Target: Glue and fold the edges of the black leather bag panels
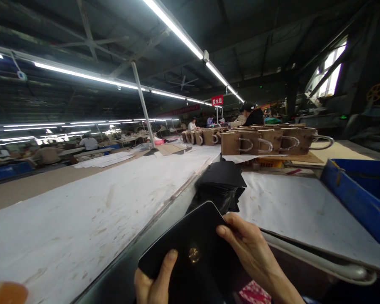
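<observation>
My left hand (155, 283) holds the near edge of a flat black card piece (190, 249) with a small gold emblem, thumb pressed on its face. My right hand (250, 251) grips the same piece at its right side, fingers curled over the edge. Just beyond it lies a stack of similar black pieces (223, 183) between two paper-covered table surfaces.
A long white-papered table (91, 215) runs away on the left. Brown paper bags with rope handles (266, 141) stand in rows farther back. A blue bin (357, 190) sits at right. Other people work at distant tables; one in dark clothing (253, 116) stands behind the bags.
</observation>
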### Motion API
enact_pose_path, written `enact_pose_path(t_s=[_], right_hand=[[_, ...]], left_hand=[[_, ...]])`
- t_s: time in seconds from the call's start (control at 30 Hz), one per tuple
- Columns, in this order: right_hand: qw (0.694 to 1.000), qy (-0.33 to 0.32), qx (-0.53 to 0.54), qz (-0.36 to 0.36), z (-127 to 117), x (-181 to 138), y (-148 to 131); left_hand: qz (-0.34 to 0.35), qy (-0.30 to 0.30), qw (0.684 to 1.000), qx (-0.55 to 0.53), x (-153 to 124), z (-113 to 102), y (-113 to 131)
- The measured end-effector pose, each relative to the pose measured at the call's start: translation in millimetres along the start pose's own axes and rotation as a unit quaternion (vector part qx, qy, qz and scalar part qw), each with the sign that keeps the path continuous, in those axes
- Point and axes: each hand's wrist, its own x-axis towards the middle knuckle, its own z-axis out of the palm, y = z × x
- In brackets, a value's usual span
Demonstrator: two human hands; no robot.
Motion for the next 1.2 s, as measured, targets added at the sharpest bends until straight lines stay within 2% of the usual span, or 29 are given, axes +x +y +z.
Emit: enact_pose_path(t_s=[0.07,0.13,0.3,0.37,0.47,0.53,0.67,0.7,0.8,0.93,1.1,1.2], right_hand=[[0.999,0.022,-0.035,-0.023,2,2,0],[0.997,0.013,-0.059,-0.042,2,5,-1],[0.99,0.005,-0.103,-0.098,4,16,-8],[0.981,0.012,-0.132,-0.141,6,24,-12],[0.96,0.007,-0.19,-0.205,12,37,-19],[0.942,-0.017,-0.222,-0.251,17,43,-23],[0.918,-0.063,-0.243,-0.308,29,45,-30],[0.918,-0.063,-0.246,-0.304,33,44,-29],[0.925,-0.044,-0.262,-0.272,42,39,-24],[0.929,-0.015,-0.271,-0.251,45,30,-10],[0.927,0.008,-0.265,-0.264,29,17,7],[0.924,0.026,-0.261,-0.278,8,11,13]], left_hand=[[-0.017,-0.033,0.999,-0.008,17,-3,6],[-0.01,-0.078,0.997,0.01,36,-8,15],[0.117,-0.214,0.961,0.133,72,-17,43],[0.16,-0.229,0.941,0.19,81,-20,52],[0.208,-0.217,0.924,0.236,91,-22,64],[0.236,-0.213,0.921,0.226,94,-21,69],[0.29,-0.261,0.909,0.148,87,-8,69],[0.298,-0.255,0.91,0.137,83,-4,68],[0.306,-0.188,0.923,0.142,75,1,58],[0.279,-0.122,0.936,0.176,75,-8,39],[0.225,-0.097,0.941,0.233,85,-28,19],[0.207,-0.094,0.95,0.213,83,-31,20]])
